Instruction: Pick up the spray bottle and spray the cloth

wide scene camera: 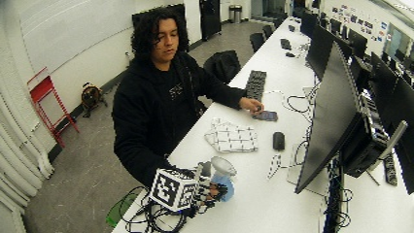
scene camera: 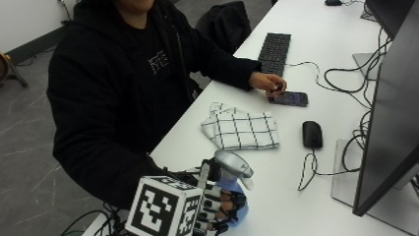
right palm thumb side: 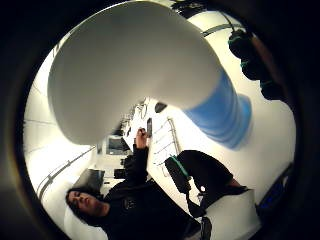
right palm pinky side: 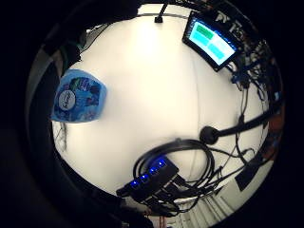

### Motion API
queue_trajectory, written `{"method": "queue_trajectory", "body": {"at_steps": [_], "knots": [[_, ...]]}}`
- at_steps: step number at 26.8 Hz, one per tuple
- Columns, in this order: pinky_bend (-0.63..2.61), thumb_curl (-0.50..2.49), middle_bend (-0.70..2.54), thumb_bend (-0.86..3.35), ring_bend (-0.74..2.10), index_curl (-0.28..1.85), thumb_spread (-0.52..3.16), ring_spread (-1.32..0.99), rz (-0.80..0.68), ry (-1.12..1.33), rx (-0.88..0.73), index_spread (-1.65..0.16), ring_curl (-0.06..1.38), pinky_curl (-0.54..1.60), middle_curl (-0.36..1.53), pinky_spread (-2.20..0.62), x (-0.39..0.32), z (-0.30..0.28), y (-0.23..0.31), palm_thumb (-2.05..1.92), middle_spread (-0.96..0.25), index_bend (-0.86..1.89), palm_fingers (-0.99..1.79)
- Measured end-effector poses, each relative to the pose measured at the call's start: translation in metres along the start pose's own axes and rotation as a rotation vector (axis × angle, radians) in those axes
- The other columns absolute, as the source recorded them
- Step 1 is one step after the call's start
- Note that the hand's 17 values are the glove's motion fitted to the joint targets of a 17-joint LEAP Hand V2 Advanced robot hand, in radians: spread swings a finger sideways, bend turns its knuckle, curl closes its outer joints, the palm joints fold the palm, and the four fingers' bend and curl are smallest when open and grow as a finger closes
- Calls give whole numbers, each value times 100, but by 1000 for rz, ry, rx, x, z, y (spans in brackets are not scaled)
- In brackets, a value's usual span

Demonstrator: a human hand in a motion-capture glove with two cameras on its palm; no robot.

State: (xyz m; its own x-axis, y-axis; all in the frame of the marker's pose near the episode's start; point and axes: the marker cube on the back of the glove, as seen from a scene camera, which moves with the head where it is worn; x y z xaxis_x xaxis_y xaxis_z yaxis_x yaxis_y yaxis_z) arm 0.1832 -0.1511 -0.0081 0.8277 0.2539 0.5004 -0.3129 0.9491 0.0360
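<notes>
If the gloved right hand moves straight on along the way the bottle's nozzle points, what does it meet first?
Probably bare table at first. The right hand holds the spray bottle, nozzle toward the checked cloth, which seems next in line, though depth is unclear.

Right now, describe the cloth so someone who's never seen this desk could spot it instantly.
Start at the long white table and find the person's bare left hand on a phone. Just nearer the camera, close to the table's front edge, lies the cloth, left of a black mouse. It is the only soft folded item: white with a thin black grid.
</notes>
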Motion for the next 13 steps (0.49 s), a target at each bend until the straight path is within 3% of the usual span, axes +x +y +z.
{"method": "queue_trajectory", "body": {"at_steps": [10,13], "knots": [[19,30,36,-1,61,20,92,-23,-17,-420,74,-34,36,30,39,0,-19,26,-48,55,-19,14,91],[17,33,35,4,60,22,93,-23,-21,-550,75,-34,36,29,39,0,-22,29,-37,67,-20,16,96]]}}
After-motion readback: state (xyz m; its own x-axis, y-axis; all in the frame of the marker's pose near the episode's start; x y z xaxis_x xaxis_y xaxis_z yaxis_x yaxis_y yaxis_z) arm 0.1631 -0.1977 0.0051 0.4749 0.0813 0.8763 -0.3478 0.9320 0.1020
